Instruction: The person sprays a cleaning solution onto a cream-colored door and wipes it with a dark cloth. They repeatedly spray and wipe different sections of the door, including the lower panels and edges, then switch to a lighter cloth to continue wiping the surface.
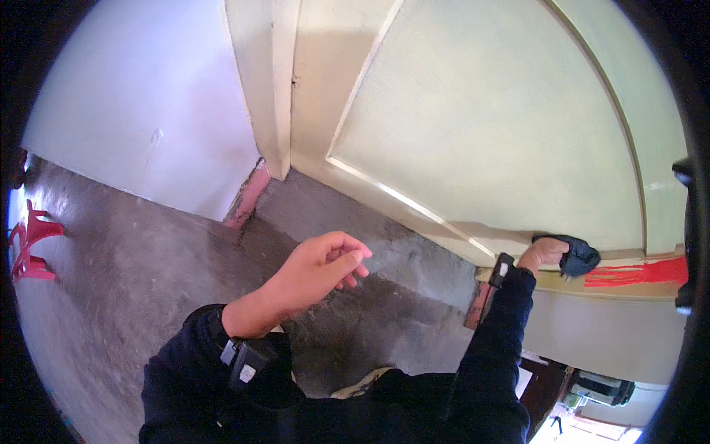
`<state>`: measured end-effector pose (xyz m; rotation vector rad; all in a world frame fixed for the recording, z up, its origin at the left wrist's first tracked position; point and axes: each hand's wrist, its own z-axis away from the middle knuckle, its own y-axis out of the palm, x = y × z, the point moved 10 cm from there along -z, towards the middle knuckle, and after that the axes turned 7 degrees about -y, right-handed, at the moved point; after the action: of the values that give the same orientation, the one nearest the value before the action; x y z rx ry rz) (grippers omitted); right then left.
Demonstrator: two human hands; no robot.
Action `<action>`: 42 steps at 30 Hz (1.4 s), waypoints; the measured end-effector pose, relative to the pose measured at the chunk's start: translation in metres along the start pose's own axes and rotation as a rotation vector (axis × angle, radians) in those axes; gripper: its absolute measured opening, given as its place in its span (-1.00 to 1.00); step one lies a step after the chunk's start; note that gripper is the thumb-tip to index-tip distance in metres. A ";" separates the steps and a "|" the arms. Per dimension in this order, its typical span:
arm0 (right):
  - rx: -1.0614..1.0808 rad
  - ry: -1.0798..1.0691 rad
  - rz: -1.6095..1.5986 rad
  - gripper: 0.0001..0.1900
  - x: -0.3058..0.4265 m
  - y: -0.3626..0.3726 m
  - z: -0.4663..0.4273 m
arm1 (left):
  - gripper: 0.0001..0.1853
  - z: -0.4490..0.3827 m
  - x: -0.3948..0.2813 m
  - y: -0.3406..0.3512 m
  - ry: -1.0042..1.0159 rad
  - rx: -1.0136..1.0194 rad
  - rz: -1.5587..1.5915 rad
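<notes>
My right hand (542,253) grips a bunched dark cloth (580,258) at the edge of a cream panelled door (477,122). The cloth lies against the door beside its frame, close to a red fringe (638,272). In front of my body, my left hand (310,272) hangs over the concrete floor with its fingers loosely curled and nothing in them. Both wrists carry a small dark device, the left one (247,363) and the right one (502,270), over dark sleeves.
A white wall (144,100) with a pink base strip (247,191) meets the door frame (260,72) on the left. Red plastic chair parts (39,238) show at the far left. A dark appliance (602,387) stands at the lower right, past another pale wall (599,327).
</notes>
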<state>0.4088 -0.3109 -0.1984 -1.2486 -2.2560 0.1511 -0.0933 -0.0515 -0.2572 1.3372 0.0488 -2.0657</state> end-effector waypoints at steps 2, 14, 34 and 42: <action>0.059 -0.041 0.550 -0.86 0.012 0.009 0.024 | -0.71 -0.001 -0.001 0.006 0.006 0.019 0.019; 1.056 -0.771 0.200 -0.72 0.324 0.021 0.331 | -0.72 0.002 0.000 0.009 -0.009 -0.051 -0.053; 0.850 -0.058 -0.327 -0.69 -0.044 0.015 0.071 | -0.74 -0.006 0.004 0.027 -0.047 -0.160 -0.138; 0.750 -0.131 -0.124 -0.37 0.207 -0.013 0.204 | -0.73 -0.022 0.014 0.057 -0.115 -0.133 -0.167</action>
<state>0.2078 -0.1167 -0.2803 -0.7043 -2.0551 0.9524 -0.0477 -0.0946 -0.2616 1.1661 0.2507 -2.2325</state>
